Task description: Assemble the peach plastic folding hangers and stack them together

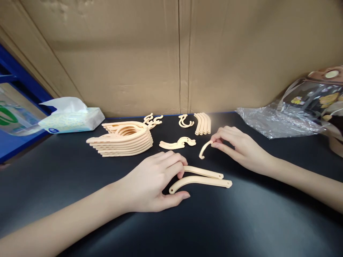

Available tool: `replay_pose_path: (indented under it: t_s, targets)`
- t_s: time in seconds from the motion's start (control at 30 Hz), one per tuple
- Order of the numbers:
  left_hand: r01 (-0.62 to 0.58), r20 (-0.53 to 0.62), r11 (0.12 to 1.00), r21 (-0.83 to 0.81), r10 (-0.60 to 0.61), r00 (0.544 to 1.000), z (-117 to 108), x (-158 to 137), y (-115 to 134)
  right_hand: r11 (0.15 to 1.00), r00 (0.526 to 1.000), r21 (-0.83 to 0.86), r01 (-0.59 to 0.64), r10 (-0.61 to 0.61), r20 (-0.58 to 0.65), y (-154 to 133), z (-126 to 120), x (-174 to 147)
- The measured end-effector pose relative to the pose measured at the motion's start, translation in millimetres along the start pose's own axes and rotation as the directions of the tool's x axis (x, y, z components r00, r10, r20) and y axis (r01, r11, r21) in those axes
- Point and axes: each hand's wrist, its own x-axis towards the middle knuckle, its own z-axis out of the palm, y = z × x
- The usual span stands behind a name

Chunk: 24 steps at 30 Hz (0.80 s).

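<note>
My right hand (238, 146) pinches a cream hanger hook (205, 149) by its upper end, and the curved tip hangs down over the black table. Two long, curved cream hanger arms (200, 181) lie side by side in front of me. Around their left ends is my left hand (158, 182), its thumb stretched out and apart from the fingers. Its fingertips touch the farther arm (205, 172), whose left end they hide. A folded hanger piece (177, 143) lies just beyond, between my hands.
A stack of folded cream hangers (122, 141) stands left of centre. Behind it are loose hooks (153, 121), with more hooks (185, 121) and several arms (203, 123) farther right. A tissue box (75, 119), crinkled plastic (281, 119) and cardboard (128, 64) edge the table (241, 225).
</note>
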Motion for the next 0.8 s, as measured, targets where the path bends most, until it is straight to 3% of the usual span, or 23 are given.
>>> replay_pose_path:
  t_s: [0.1, 0.17, 0.27, 0.5, 0.67, 0.8]
  targets:
    - [0.026, -0.004, 1.000, -0.005, -0.026, 1.000, 2.5, 1.5, 5.6, 0.968, 0.989, 0.206, -0.146, 0.146, 0.012, -11.4, -3.4, 0.2]
    - [0.040, 0.009, 0.999, -0.011, -0.039, 0.999, 3.5, 2.5, 8.8, 0.880, 0.967, 0.399, -0.256, 0.232, 0.108, -19.3, -4.3, 1.0]
    - [0.062, 0.031, 0.998, -0.021, -0.061, 0.998, 3.7, 3.5, 12.6, 0.765, 0.934, 0.536, -0.357, 0.282, 0.220, -26.5, -2.5, 3.1]
    - [0.068, -0.013, 0.996, -0.052, -0.069, 0.998, 7.4, 1.5, 12.8, 0.631, 0.905, 0.650, -0.425, 0.301, 0.299, -19.7, 3.5, 3.4]
    - [0.109, -0.138, 0.988, -0.112, -0.124, 0.983, 8.3, -0.3, 7.0, 0.629, 0.904, 0.650, -0.427, 0.290, 0.314, -17.5, 3.7, 1.6]
    - [0.112, -0.137, 0.981, -0.159, -0.134, 0.981, 5.4, 1.0, 4.2, 0.642, 0.903, 0.636, -0.429, 0.296, 0.310, -18.4, 3.4, 2.0]
